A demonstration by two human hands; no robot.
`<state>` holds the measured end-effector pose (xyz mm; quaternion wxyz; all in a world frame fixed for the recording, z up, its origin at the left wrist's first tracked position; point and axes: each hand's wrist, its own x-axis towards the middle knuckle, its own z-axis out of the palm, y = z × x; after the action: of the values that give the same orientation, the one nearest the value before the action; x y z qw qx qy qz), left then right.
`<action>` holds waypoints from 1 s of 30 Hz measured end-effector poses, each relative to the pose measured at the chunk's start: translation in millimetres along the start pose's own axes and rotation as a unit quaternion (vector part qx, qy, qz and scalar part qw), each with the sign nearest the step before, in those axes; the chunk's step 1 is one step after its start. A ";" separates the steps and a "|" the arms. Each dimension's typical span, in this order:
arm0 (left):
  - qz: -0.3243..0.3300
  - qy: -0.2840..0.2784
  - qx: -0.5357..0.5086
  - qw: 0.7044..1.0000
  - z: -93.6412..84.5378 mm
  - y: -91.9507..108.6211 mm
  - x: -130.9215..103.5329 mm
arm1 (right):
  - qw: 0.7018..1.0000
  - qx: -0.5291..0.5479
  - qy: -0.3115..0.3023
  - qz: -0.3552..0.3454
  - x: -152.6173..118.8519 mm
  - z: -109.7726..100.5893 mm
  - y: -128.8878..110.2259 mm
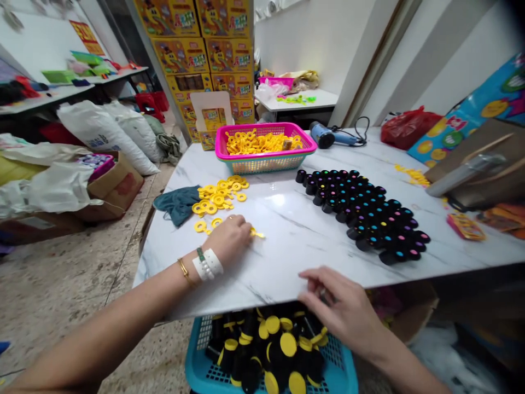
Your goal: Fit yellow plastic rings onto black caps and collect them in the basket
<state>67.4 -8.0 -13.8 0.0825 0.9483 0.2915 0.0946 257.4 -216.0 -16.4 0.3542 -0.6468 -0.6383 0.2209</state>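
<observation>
My left hand (230,239) is palm down on the white marbled table, its fingers closed over a small yellow plastic piece (257,234) whose thin stem sticks out at the right. The fingertips are partly hidden. Beside and behind it lies a loose pile of yellow ring-shaped pieces (219,196). At the table's front edge hovers my right hand (342,306), thumb and fingers apart with nothing between them. Below it, a blue basket (348,364) holds many black pieces with yellow round ends (288,345).
A pink-rimmed basket (266,158) of yellow pieces stands at the back. Rows of black cups with coloured dots (365,213) cover the right side. Also here are a dark cloth (176,203), a blue heat gun (334,135), stacked yellow boxes (227,54) and a paper bag (492,158).
</observation>
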 end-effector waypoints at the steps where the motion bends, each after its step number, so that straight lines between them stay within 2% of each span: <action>1: 0.038 -0.003 -0.029 0.999 3.5 11.6 1.6 | 0.998 -0.013 0.053 -0.016 8.8 -0.9 1.5; 3: 0.100 -0.008 -0.096 0.990 9.4 35.5 7.2 | 0.994 -0.008 0.103 -0.021 25.1 -1.8 5.7; 6: 0.142 -0.033 -0.200 0.969 17.1 60.6 26.7 | 0.986 0.102 0.118 0.053 38.8 -0.7 16.7; 8: 0.123 -0.035 -0.252 0.959 23.5 67.0 49.5 | 0.963 0.184 0.148 0.126 39.4 0.0 25.4; 9: 0.098 -0.016 -0.265 0.959 27.5 68.1 63.7 | 0.951 0.214 0.162 0.155 38.0 0.0 29.1; 12: 0.008 0.095 -0.241 0.966 43.5 70.1 112.0 | 0.934 0.256 0.164 0.186 32.0 -0.9 35.4; 13: -0.004 0.111 -0.228 0.967 49.6 71.7 127.8 | 0.935 0.261 0.157 0.183 30.6 -1.1 35.9; 16: -0.026 0.116 -0.209 0.971 66.0 79.5 166.2 | 0.933 0.272 0.142 0.185 28.9 -0.3 35.1; 20: -0.044 0.111 -0.206 0.971 75.6 88.0 191.0 | 0.926 0.290 0.131 0.201 29.2 3.0 35.9; 23: -0.049 0.105 -0.203 0.972 72.7 88.1 192.0 | 0.928 0.295 0.126 0.190 29.3 3.5 38.5; 25: -0.047 0.101 -0.200 0.973 67.1 84.9 181.1 | 0.928 0.301 0.113 0.187 29.8 0.9 39.9; 27: -0.040 0.096 -0.195 0.975 59.3 79.5 157.5 | 0.926 0.310 0.092 0.194 31.0 -4.3 40.4; 30: -0.023 0.063 -0.203 0.977 46.0 70.6 102.4 | 0.925 0.307 0.090 0.204 35.3 -14.1 38.6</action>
<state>198.9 -12.1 -29.9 0.2569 0.8968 0.2929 0.2095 296.7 -181.3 -29.9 0.5388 -0.6396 -0.3589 0.4145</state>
